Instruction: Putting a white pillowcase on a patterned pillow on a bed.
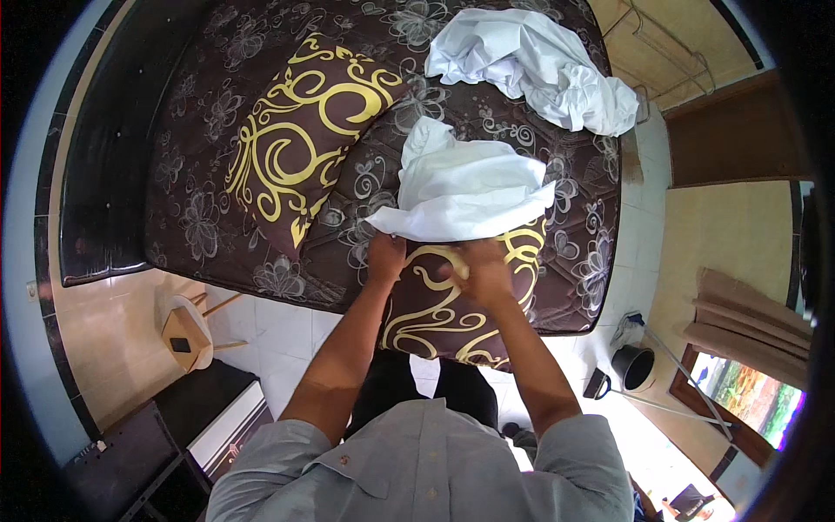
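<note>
A brown pillow with yellow scrolls [450, 326] lies before me at the near edge of the mattress, its near end hanging past that edge by my legs. White cloth, perhaps a pillowcase [470, 189], covers the pillow's far end; I cannot tell whether it goes around the pillow or only lies over it. My left hand [387, 258] grips the cloth's near edge at the pillow's left side. Over the pillow, just below the cloth's hem, is my right hand [484, 271]; it is blurred and its grip is unclear.
A matching pillow [313, 137] rests toward the black headboard [111, 143]. Crumpled white fabric [528, 65] lies on the far right of the flowered mattress [365, 287]. On the floor are a small chair [189, 333] at left, and a black bucket [633, 367] and long-handled dustpan [597, 383] at right.
</note>
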Action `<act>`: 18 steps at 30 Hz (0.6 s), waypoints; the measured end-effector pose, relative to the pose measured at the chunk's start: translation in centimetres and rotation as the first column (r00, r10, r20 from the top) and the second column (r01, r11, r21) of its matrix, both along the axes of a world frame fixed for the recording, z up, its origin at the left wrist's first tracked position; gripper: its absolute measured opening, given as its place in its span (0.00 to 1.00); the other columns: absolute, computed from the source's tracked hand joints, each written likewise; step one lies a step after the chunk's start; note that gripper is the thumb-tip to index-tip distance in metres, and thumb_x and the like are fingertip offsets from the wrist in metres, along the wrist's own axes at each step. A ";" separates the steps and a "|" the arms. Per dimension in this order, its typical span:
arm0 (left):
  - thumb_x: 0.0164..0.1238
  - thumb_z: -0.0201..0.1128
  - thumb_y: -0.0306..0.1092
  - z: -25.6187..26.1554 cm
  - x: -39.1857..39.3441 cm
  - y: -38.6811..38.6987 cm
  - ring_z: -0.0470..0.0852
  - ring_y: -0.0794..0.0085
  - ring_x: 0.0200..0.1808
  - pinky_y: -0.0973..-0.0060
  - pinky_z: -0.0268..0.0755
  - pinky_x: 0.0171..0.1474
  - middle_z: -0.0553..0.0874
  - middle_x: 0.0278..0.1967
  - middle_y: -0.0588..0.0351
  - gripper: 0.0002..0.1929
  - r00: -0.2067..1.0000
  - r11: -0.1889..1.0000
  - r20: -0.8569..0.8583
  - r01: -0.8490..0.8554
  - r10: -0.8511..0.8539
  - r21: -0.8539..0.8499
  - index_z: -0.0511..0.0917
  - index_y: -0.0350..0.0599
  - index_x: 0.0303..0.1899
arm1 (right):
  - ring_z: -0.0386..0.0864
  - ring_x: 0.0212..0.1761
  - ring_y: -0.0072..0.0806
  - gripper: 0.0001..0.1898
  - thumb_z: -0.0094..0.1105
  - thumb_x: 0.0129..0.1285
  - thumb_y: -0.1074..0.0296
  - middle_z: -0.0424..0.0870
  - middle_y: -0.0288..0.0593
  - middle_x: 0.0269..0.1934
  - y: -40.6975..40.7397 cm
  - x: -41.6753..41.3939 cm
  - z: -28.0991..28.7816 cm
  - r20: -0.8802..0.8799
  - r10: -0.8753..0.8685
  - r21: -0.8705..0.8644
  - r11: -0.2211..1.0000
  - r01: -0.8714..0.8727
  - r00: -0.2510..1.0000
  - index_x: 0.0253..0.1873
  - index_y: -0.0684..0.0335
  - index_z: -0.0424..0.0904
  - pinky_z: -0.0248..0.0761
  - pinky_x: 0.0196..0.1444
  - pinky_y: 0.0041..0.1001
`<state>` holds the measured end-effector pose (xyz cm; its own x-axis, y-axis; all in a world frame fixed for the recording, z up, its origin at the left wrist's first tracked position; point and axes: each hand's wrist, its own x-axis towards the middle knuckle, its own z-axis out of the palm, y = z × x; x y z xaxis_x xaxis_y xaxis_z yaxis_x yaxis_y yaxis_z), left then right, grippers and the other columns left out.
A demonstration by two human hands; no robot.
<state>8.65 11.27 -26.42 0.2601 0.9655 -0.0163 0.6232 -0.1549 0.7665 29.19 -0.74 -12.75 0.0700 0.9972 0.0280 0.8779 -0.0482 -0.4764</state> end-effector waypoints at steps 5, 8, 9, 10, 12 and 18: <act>0.69 0.65 0.38 2.5 1.6 -0.9 0.86 0.36 0.41 0.46 0.77 0.43 0.88 0.37 0.35 0.15 0.983 0.995 -0.161 -0.091 0.082 -0.048 0.78 0.39 0.51 | 0.63 0.73 0.61 0.43 0.74 0.54 0.63 0.63 0.63 0.72 -0.4 12.3 -2.1 0.137 -0.478 0.092 0.878 0.469 0.868 0.75 0.54 0.64 0.63 0.73 0.49; 0.69 0.66 0.37 3.5 2.2 -1.6 0.86 0.41 0.46 0.51 0.77 0.47 0.87 0.43 0.36 0.17 0.994 0.997 -0.077 -0.073 0.072 -0.004 0.76 0.39 0.53 | 0.63 0.74 0.64 0.44 0.69 0.57 0.62 0.56 0.63 0.77 0.3 15.9 -5.8 0.022 -0.444 -0.072 0.893 0.445 0.896 0.79 0.48 0.57 0.63 0.74 0.50; 0.69 0.66 0.33 3.7 2.4 -1.9 0.87 0.44 0.48 0.53 0.77 0.47 0.87 0.46 0.38 0.16 0.993 0.992 0.038 -0.110 0.108 0.058 0.75 0.40 0.54 | 0.65 0.73 0.64 0.40 0.66 0.60 0.64 0.60 0.63 0.76 0.6 16.3 -6.7 -0.098 -0.490 -0.102 0.871 0.481 0.866 0.77 0.49 0.59 0.66 0.72 0.49; 0.68 0.68 0.33 3.8 3.6 -2.6 0.87 0.46 0.48 0.56 0.77 0.48 0.87 0.46 0.40 0.16 0.940 0.951 0.155 -0.309 0.305 0.001 0.75 0.38 0.53 | 0.65 0.73 0.64 0.40 0.66 0.60 0.64 0.60 0.63 0.76 0.6 17.0 -8.3 -0.104 -0.495 -0.101 0.868 0.486 0.863 0.77 0.49 0.59 0.66 0.72 0.49; 0.68 0.68 0.38 4.4 5.4 -5.4 0.87 0.48 0.46 0.57 0.77 0.47 0.87 0.45 0.40 0.18 0.930 0.931 0.074 -0.363 0.360 0.037 0.76 0.38 0.52 | 0.72 0.68 0.62 0.32 0.60 0.63 0.70 0.72 0.61 0.69 0.0 18.4 -11.1 -0.301 -0.560 -0.146 0.827 0.543 0.771 0.72 0.52 0.64 0.69 0.68 0.47; 0.66 0.70 0.38 9.7 15.7 -11.5 0.80 0.50 0.58 0.59 0.72 0.58 0.79 0.61 0.40 0.25 0.743 0.725 -0.110 0.669 -0.660 0.164 0.75 0.42 0.62 | 0.81 0.60 0.53 0.22 0.55 0.66 0.75 0.82 0.57 0.60 -1.0 17.1 -11.8 -0.467 -0.624 0.046 0.690 0.722 0.626 0.65 0.60 0.74 0.73 0.63 0.41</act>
<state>24.33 -0.26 -16.76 0.8394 0.5315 0.1134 0.3374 -0.6732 0.6580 46.26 -1.76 -24.59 0.7721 0.6343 0.0382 0.3752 -0.4066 -0.8330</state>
